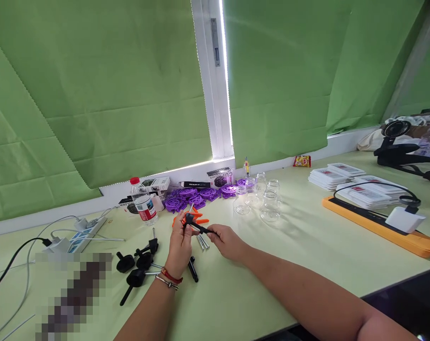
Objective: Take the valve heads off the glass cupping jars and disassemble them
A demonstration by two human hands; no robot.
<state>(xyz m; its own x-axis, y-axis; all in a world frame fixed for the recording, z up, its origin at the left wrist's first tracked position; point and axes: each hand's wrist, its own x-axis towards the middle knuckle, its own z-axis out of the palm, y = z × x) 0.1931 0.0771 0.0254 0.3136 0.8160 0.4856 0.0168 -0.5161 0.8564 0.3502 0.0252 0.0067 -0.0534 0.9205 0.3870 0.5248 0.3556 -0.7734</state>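
My left hand (180, 247) is closed around a black plastic part (189, 218), and a metal bolt sticks up from it. Fingers of my right hand (226, 240) pinch the far end of the thin black rod (202, 229) that runs out of this part. Behind my left hand, orange plastic pieces (200, 220) lie partly hidden. Several metal bolts (202, 242) rest between my hands. Below them is a short black cylindrical piece (192, 270). Left of my wrist lie several similar black parts (136, 278) with rods and bolts.
A water bottle (144, 203) stands behind, beside purple plastic pieces (197, 195) and glass jars (271, 208). At right are stacked white packets (371, 192), an orange power strip (374, 227) and a black fan (396, 130). A white power strip (89, 234) with cables lies left.
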